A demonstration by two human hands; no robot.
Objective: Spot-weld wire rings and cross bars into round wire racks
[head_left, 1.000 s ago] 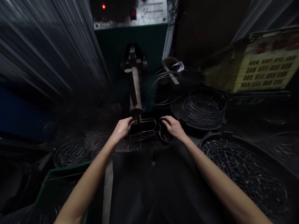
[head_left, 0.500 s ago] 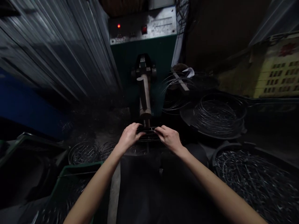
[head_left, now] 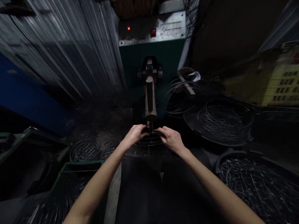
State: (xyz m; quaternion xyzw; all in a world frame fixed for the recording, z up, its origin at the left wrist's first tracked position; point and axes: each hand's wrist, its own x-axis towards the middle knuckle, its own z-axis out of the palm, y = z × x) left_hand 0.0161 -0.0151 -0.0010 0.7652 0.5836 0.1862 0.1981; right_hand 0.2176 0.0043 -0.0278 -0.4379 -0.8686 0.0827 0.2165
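My left hand (head_left: pixel 135 134) and my right hand (head_left: pixel 171 139) are closed on opposite sides of a thin wire frame (head_left: pixel 151 143), fingers pinching its wires. Several curved wires of the frame show between and below my fingers; the rest is lost in the dark. Just above the frame is the electrode tip of a spot welder (head_left: pixel 150 99), whose thick arm juts out from a green cabinet. Whether the tip touches the wires I cannot tell. A red light glows on the welder's metal panel (head_left: pixel 168 26).
Right of me stand a dark tub (head_left: pixel 218 165) of short wire pieces and a shallow basin (head_left: pixel 193 123) with wire rings. A yellow crate (head_left: pixel 271 90) is behind. On the left are a green crate (head_left: pixel 70 168) with wire parts and round wire grids (head_left: pixel 85 150) on the floor.
The view has shifted, so the welder appears farther right. My hands have drawn slightly closer together at the electrode, still holding the wire frame.
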